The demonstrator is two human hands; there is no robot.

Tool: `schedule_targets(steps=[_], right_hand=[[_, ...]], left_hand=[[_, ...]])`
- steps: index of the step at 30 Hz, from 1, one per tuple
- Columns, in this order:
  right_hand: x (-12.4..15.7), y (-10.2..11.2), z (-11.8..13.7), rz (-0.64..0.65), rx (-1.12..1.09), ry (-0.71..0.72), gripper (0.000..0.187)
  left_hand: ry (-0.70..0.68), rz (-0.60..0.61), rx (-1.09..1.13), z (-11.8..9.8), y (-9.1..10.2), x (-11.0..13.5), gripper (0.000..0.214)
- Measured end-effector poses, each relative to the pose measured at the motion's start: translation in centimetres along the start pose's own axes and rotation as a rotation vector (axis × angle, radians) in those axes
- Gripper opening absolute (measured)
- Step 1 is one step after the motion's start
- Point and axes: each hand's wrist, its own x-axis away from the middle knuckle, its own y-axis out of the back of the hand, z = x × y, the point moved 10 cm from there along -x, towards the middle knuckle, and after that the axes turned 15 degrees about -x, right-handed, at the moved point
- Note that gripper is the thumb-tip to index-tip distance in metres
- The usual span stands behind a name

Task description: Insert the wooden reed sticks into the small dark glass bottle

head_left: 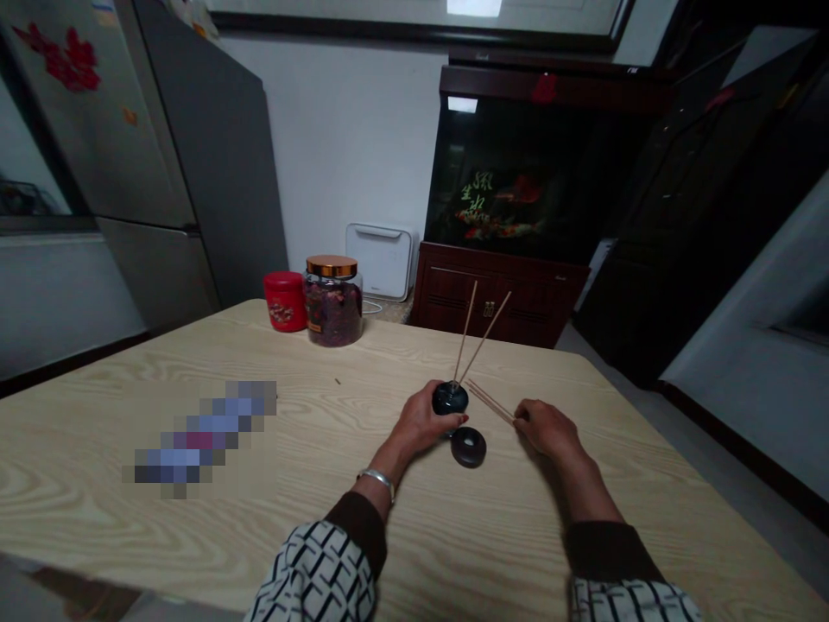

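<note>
My left hand (422, 421) is wrapped round a small dark glass diffuser bottle (449, 399) on the table. Two thin reed sticks (483, 339) stand up out of its neck, leaning to the right and fanned apart. To the right, my right hand (547, 426) pinches a couple of loose reed sticks (492, 403), whose far ends point up and left close to the bottle. Just in front of the bottle lies a dark round ring-shaped lid (468, 447) with a pale centre. My right fingertips are partly hidden by the hand itself.
On the pale wooden table (311, 536), a red canister (286, 302) and a glass jar with a copper-coloured lid (333, 302) stand at the back left. A blurred-out object (207, 436) lies at left. Behind are a fridge (161, 173) and a fish tank (518, 173).
</note>
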Motion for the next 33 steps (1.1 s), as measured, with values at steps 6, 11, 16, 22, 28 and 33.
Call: schedule_targets(steps=[6, 11, 16, 22, 28, 33], right_hand=[[-0.4, -0.4, 0.0, 0.024, -0.028, -0.020, 0.013], [-0.5, -0.6, 0.0, 0.014, -0.090, -0.006, 0.010], [-0.6, 1.3, 0.3, -0.092, -0.263, 0.098, 0.014], [1.2, 8.6, 1.8, -0.516, -1.191, 0.198, 0.023], [3.1, 10.3, 7.1, -0.583, -1.682, 0.314, 0.029], [2.9, 9.7, 9.4, -0.640, -1.555, 0.405, 0.026]], left_hand=[[-0.017, -0.008, 0.006, 0.2, -0.2, -0.1, 0.055], [-0.006, -0.009, 0.002, 0.1, -0.1, -0.1, 0.055], [-0.019, -0.014, -0.005, 0.0, 0.1, 0.0, 0.054], [-0.005, -0.013, -0.002, 0.2, 0.1, 0.1, 0.055], [-0.016, -0.019, -0.025, 0.2, 0.2, 0.1, 0.057], [-0.008, -0.023, -0.039, 0.6, 0.1, -0.1, 0.060]])
